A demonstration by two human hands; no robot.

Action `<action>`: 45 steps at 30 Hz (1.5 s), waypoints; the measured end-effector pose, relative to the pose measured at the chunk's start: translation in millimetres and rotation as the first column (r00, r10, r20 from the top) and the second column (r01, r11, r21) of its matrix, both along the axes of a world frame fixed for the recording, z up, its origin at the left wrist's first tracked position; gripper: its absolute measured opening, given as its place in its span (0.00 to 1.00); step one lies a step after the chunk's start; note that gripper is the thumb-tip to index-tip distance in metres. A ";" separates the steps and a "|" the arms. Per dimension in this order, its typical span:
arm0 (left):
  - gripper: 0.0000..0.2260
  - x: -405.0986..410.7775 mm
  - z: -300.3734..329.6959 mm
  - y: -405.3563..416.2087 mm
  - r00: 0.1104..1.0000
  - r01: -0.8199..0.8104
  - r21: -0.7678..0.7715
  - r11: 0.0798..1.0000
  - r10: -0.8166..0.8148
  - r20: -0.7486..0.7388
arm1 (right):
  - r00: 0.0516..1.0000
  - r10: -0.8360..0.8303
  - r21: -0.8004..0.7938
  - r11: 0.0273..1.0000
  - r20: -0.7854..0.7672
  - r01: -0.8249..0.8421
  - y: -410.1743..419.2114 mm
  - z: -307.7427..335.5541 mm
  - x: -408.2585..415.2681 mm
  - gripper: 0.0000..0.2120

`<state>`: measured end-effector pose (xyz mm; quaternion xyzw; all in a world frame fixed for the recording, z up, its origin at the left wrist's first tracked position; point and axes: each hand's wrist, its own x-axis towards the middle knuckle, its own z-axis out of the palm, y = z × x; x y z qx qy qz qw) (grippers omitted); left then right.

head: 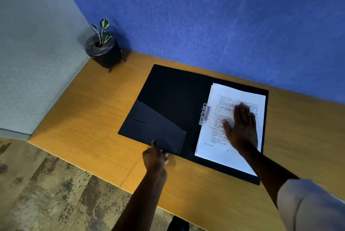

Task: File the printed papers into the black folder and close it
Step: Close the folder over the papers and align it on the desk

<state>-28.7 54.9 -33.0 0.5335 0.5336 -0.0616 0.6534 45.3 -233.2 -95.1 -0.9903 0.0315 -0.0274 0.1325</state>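
Black folder (168, 98) open on surface (89, 111); right hand (242, 128) flat on printed papers (240, 158), left hand (155, 156) pinching folder's near edge

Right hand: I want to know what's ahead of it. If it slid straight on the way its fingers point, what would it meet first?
Probably nothing solid: the right hand would cross the printed papers, then the black folder rim, toward the blue wall.

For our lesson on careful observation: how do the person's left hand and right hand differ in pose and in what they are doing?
The left hand has curled fingers and pinches the near edge of the black folder's open left cover; the right hand lies flat with straight fingers. The left hand touches only the folder; the right hand presses on the printed papers. Both work over the wooden desk.
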 end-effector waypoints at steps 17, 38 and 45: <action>0.30 42.2 -1.4 133.6 0.945 0.053 -0.428 0.902 0.093 0.313 | 1.000 0.004 -0.026 1.000 0.003 -0.004 0.4 -3.0 -0.7 0.39; 0.18 113.0 108.3 100.7 0.700 0.686 -0.284 0.670 -0.500 0.510 | 1.000 -0.013 -0.021 1.000 -0.028 0.012 -1.6 -7.5 0.6 0.39; 0.17 118.3 148.9 40.6 0.246 0.886 0.251 0.391 -0.853 0.461 | 0.999 -0.016 -0.005 1.000 -0.044 0.016 -2.0 -5.1 0.4 0.39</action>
